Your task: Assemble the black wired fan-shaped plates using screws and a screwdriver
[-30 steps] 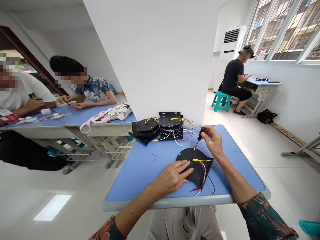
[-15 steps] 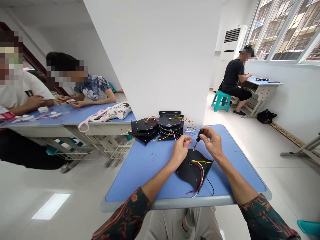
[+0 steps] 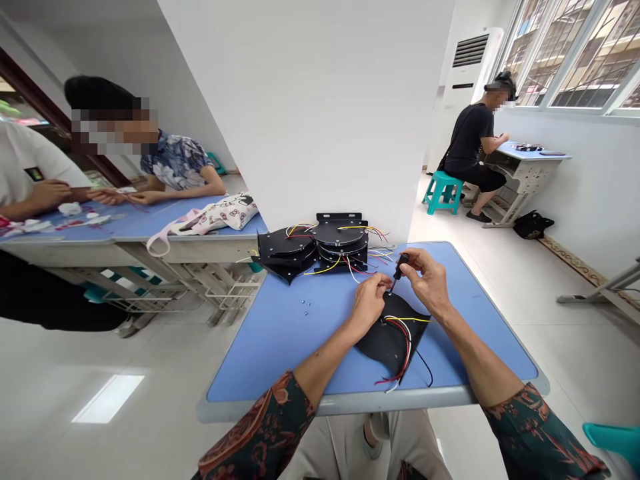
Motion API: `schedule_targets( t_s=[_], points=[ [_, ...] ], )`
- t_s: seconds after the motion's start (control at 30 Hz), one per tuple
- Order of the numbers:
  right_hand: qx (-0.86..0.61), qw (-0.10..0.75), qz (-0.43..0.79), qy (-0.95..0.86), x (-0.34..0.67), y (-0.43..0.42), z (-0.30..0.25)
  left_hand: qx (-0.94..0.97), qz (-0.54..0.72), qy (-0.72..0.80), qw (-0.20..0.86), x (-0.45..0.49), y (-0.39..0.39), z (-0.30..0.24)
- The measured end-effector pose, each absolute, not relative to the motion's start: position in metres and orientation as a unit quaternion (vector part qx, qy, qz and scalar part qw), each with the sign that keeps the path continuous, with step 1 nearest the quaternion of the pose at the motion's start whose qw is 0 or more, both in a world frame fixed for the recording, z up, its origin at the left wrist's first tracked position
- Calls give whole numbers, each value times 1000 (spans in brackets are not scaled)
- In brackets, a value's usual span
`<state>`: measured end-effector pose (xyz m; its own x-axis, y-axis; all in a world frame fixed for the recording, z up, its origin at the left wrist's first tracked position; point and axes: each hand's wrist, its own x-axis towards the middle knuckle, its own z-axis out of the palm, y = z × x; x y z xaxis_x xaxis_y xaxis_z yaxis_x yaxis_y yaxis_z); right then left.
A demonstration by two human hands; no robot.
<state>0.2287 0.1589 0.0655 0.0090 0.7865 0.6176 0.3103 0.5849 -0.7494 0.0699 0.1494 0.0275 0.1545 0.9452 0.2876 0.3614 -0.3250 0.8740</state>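
The left hand (image 3: 369, 305) and right hand (image 3: 427, 283) come close together, fingers (image 3: 379, 283) curled in pinches, forearms (image 3: 325, 360) angling inward from patterned sleeves (image 3: 255, 427).

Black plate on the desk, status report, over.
Right hand gripping screwdriver; left hand pinched near its tip. Black plate lying under both hands on desk. Stacked plates beyond; small screws to the left.

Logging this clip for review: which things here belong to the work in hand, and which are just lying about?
Work in hand: left hand; right hand; small screwdriver; wired black plate; stacked wired black plates; loose small screws.

Lying about: printed cloth bag; black bag; teal stool.
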Motion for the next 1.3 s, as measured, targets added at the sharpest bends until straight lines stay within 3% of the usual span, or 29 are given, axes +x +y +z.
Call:
schedule_targets(
  t_s=[0.4, 0.7, 1.3],
  points=[
    [-374, 541, 128, -743, 229, 155, 73, 717, 407, 483, 297, 69, 145, 35],
    [-390, 503, 189, -748, 230, 157, 74, 721, 406, 472, 304, 70, 146, 34],
    [-410, 536, 95, -731, 221, 145, 84, 725, 403, 492, 265, 72, 146, 41]
  ],
)
